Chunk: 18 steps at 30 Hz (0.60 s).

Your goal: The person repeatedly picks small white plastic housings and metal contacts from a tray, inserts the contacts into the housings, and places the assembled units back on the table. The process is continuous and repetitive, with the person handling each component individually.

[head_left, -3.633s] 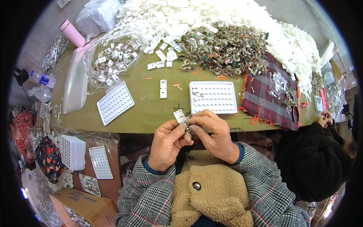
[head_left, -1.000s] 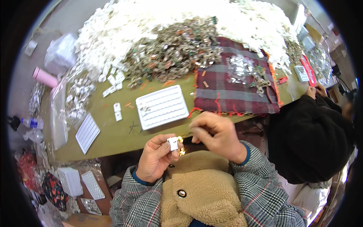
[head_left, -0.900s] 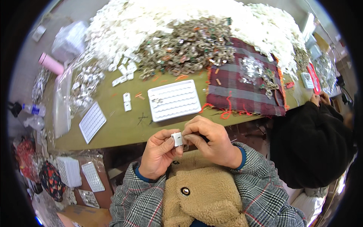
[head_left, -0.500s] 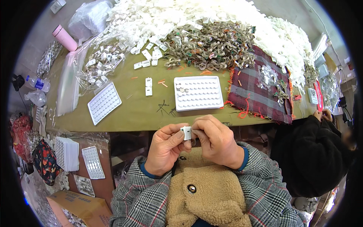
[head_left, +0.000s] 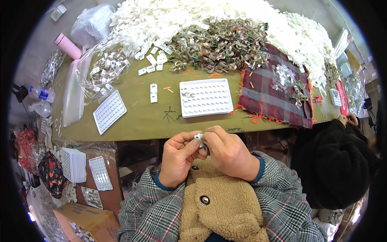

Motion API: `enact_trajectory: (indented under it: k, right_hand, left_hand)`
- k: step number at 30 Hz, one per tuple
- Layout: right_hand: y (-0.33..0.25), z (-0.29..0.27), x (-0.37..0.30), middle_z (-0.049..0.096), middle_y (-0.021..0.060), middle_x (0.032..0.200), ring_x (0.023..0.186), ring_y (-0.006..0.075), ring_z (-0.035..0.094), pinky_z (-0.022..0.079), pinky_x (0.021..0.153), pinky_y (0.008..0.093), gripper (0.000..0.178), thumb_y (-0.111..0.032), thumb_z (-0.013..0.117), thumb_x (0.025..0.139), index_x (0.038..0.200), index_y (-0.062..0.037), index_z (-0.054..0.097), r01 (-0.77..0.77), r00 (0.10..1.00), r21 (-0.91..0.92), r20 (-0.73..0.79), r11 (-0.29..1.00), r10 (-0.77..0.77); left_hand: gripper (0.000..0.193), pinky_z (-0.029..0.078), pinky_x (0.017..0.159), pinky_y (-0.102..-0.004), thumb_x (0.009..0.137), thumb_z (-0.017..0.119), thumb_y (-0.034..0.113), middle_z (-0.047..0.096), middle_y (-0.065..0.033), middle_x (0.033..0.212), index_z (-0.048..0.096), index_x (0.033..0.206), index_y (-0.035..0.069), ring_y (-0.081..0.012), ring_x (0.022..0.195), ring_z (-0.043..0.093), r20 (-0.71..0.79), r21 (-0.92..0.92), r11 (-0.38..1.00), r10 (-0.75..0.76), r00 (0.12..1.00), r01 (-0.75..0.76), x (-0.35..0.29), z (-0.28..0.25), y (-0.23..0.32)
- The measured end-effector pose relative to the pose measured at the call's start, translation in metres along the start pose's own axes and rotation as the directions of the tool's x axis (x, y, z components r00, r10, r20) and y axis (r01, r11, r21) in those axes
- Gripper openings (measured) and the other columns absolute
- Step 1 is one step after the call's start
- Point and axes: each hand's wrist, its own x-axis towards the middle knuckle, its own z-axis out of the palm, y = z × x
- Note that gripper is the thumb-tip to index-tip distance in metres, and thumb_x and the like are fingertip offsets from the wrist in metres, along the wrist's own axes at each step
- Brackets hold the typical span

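Note:
My left hand (head_left: pixel 176 158) pinches a small white plastic casing (head_left: pixel 198 138) between thumb and fingers, just off the table's near edge. My right hand (head_left: pixel 233 155) is closed against the casing's right side, its thumb and fingertips covering much of it. Whatever else lies between those fingertips is hidden. Beyond my hands, a white moulded tray (head_left: pixel 206 115) with rows of small bumps rests on the table, a few round metal pieces at its left end. Two white casings (head_left: pixel 153 93) stand end to end left of the tray.
A second white tray (head_left: pixel 109 113) lies tilted to the left. Coiled cables (head_left: pixel 219 46) and a large heap of white plastic parts (head_left: pixel 149 18) cover the far side. Checked cloth (head_left: pixel 258 86) carries small clear pieces. A person in black (head_left: pixel 332 161) works at the right.
My right fingers have closed further over the casing, which now shows less and is turned slightly. The whole view has shifted a little, moving the table things slightly left.

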Motion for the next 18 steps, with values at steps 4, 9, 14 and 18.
enact_trajectory:
  k: [4, 9, 14, 18]
  right_hand:
    - [0.002, 0.000, 0.007, 0.059, 0.0151, 0.086, 0.072, 0.0319, 0.064, 0.053, 0.063, 0.0372, 0.014, 0.002, 0.064, 0.082, 0.095, 0.0019, 0.058, -0.069, 0.989, 0.228, -0.110, 0.971, 0.096]
    - [-0.003, -0.004, 0.015, 0.061, 0.0132, 0.081, 0.070, 0.0264, 0.065, 0.052, 0.062, 0.0322, 0.013, 0.010, 0.063, 0.082, 0.091, 0.0011, 0.060, -0.216, 0.973, 0.304, -0.013, 0.928, 0.230]
    - [-0.007, 0.011, 0.024, 0.062, 0.0142, 0.083, 0.072, 0.0284, 0.065, 0.053, 0.063, 0.0330, 0.014, 0.010, 0.064, 0.080, 0.091, 0.0013, 0.060, -0.079, 0.996, 0.204, -0.035, 0.976, 0.088]
    - [-0.002, 0.025, 0.035, 0.064, 0.0152, 0.086, 0.074, 0.0291, 0.066, 0.054, 0.064, 0.0341, 0.015, 0.007, 0.066, 0.081, 0.094, 0.0022, 0.062, -0.044, 0.997, 0.225, 0.067, 0.973, 0.029]
  left_hand:
    - [0.022, 0.061, 0.071, -0.0297, 0.098, 0.058, 0.008, 0.069, -0.0101, 0.094, 0.062, 0.116, -0.004, -0.0154, 0.080, 0.069, 0.034, -0.195, 0.980, -0.043, 0.999, 0.049, 0.003, -0.001, 0.006]
    - [0.023, 0.060, 0.072, -0.0287, 0.099, 0.057, 0.009, 0.069, -0.0111, 0.095, 0.061, 0.118, -0.004, -0.0160, 0.079, 0.068, 0.011, -0.167, 0.984, -0.057, 0.998, 0.058, 0.001, -0.001, 0.014]
    - [0.022, 0.059, 0.071, -0.0282, 0.099, 0.056, 0.007, 0.069, -0.0120, 0.096, 0.061, 0.117, -0.004, -0.0165, 0.078, 0.068, -0.036, -0.093, 0.996, 0.004, 0.999, -0.007, -0.002, -0.011, 0.016]
    - [0.023, 0.060, 0.071, -0.0296, 0.097, 0.058, 0.006, 0.070, -0.0116, 0.093, 0.061, 0.118, -0.004, -0.0172, 0.079, 0.069, -0.034, -0.147, 0.989, -0.007, 0.999, 0.002, -0.002, -0.033, 0.021]
